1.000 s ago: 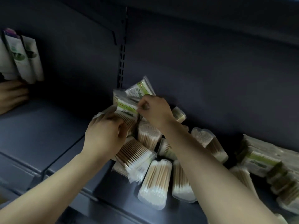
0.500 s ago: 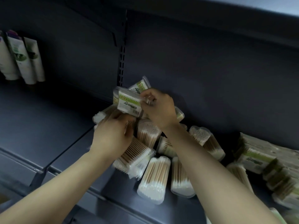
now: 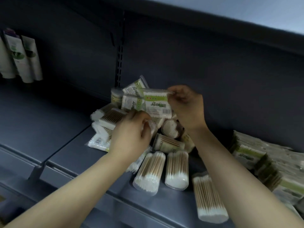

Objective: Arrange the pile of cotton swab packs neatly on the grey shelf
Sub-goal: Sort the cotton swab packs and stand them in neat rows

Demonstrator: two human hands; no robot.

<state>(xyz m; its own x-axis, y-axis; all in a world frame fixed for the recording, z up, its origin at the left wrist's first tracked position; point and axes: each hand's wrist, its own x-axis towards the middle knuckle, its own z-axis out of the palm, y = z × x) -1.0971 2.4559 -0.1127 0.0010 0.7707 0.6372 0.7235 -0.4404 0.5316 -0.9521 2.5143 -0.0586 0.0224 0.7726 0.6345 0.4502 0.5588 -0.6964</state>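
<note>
A loose pile of cotton swab packs (image 3: 160,171) lies on the grey shelf (image 3: 69,155), some clear with wooden sticks, some flat with green labels. My right hand (image 3: 186,107) pinches the top right corner of a flat green-labelled pack (image 3: 155,102) and holds it up above the pile. My left hand (image 3: 131,135) is curled over the packs at the pile's left side, fingers on a clear pack; what it grips is partly hidden. More flat packs (image 3: 130,96) lean against the shelf's back wall behind the held one.
A neat stack of green-labelled packs (image 3: 256,160) fills the shelf to the right. Tall white packages (image 3: 21,58) stand at the far left. A slotted upright (image 3: 120,55) runs up the back wall. The shelf above overhangs.
My right hand has raised the flat green-labelled pack higher and turned its label toward me. My left hand has let it go and dropped onto the pile's left side.
</note>
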